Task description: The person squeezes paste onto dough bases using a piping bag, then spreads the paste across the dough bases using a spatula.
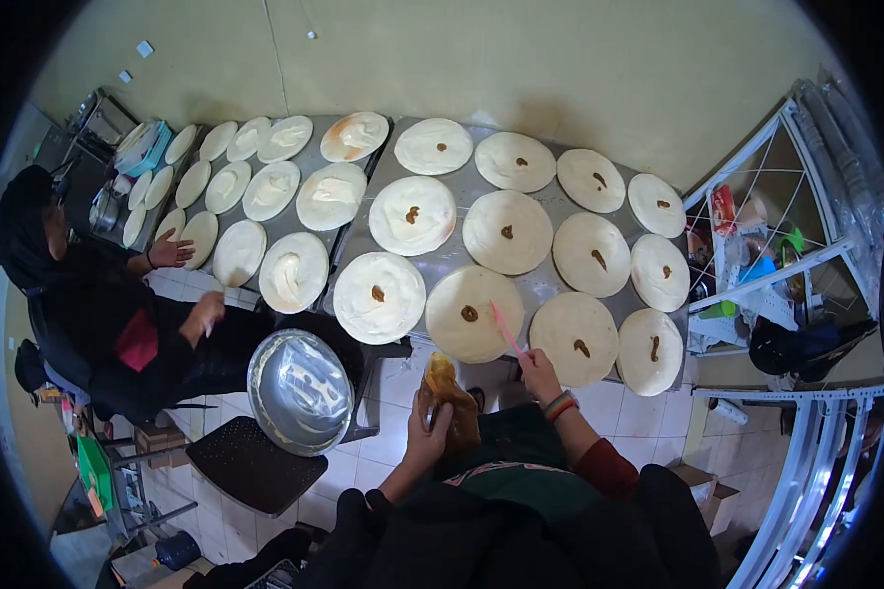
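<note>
Co-worker [77, 329]: a person in dark clothes at the left of the frame, facing the left table [315, 160]. The upper hand [170, 252] is open and holds nothing that I can see; the lower hand [205, 313] is blurred, so I cannot tell its state.
Left rounds [271, 190]: in the upper left, on the left table. Several carry white cream [288, 279] in loose heaps or swirls; one at the back has an orange-brown stain. I see no brown spot in the middle of them, so this part seems not yet done.
Stool [255, 469]: black, in the lower left, just beside the bowl.
Bowl [271, 417]: metal, cream smeared inside. With the stool, it seems to block the way from the person to the left table.
Left hand [429, 432]: at lower centre, wrapped around a bag [462, 420] with its brown top upward.
Right rounds [508, 233]: twelve, from centre to right, on the right table [442, 265]. Each has brown paste [469, 313] near its middle, so placing it looks complete here; spreading does not.
Spatula [506, 329]: pink, its tip over the front round beside the paste; contact is not clear.
Right hand [538, 377]: closed on the spatula handle.
Rack [756, 294]: white, crowded with goods, right of the frame, near the last rounds.
</note>
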`<state>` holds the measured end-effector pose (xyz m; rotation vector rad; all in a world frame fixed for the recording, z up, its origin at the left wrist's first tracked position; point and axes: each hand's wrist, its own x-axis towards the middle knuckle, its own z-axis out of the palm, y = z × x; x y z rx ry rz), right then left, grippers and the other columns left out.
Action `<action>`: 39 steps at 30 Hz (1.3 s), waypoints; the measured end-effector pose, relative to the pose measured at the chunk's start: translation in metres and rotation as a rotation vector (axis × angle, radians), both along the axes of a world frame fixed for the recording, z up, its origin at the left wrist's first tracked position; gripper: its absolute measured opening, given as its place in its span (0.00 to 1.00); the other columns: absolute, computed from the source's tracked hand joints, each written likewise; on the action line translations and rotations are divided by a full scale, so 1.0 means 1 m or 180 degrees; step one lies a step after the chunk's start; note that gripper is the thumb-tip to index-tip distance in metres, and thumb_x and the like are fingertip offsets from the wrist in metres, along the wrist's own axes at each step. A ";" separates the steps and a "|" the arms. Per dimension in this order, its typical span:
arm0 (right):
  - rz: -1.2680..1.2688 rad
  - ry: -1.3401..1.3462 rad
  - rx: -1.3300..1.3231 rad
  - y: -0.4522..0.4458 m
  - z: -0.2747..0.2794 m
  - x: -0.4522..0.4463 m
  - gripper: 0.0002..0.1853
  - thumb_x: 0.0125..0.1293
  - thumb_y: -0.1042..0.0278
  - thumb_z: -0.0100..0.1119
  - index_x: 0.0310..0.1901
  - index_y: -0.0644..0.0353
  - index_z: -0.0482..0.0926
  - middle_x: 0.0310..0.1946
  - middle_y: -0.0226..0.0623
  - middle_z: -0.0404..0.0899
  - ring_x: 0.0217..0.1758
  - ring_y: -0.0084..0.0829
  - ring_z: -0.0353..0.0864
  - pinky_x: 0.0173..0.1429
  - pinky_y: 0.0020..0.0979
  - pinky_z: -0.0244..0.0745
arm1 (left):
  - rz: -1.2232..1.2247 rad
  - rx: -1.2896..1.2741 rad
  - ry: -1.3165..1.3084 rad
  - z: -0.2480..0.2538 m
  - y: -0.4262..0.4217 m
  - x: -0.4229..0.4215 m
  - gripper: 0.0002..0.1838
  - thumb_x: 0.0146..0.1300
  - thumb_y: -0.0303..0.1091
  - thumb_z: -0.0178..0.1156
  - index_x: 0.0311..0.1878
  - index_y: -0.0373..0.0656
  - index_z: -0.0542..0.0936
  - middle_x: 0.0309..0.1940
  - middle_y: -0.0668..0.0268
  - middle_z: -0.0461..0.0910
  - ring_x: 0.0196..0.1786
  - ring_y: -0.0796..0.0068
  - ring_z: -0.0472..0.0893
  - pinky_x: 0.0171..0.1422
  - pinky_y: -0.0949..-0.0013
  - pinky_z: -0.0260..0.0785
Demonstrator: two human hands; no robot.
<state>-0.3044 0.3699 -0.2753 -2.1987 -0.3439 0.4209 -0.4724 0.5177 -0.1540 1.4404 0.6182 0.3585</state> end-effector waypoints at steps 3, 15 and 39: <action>-0.0200 0.2966 0.0924 -0.001 0.063 0.011 0.15 0.64 0.52 0.42 0.39 0.57 0.64 0.16 0.27 0.64 0.15 0.21 0.63 0.20 0.24 0.61 | -0.0026 0.0064 -0.0051 -0.003 -0.002 0.010 0.20 0.60 0.31 0.50 0.54 0.36 0.62 0.45 0.60 0.69 0.50 0.72 0.69 0.54 0.71 0.60; -0.0232 0.3359 0.2565 -0.030 0.096 -0.001 0.13 0.67 0.57 0.39 0.42 0.57 0.66 0.20 0.26 0.63 0.15 0.16 0.57 0.18 0.19 0.57 | -0.0511 0.0037 -0.0090 -0.002 -0.010 0.051 0.21 0.61 0.33 0.51 0.55 0.36 0.62 0.47 0.59 0.69 0.53 0.71 0.68 0.56 0.71 0.59; -0.2494 0.1618 0.3661 -0.360 0.117 0.012 0.07 0.62 0.62 0.45 0.29 0.53 0.63 0.14 0.25 0.57 0.12 0.18 0.55 0.14 0.20 0.51 | -0.2815 -0.0098 -0.0488 0.053 -0.303 0.244 0.25 0.60 0.35 0.51 0.58 0.38 0.58 0.47 0.57 0.69 0.50 0.67 0.70 0.55 0.69 0.60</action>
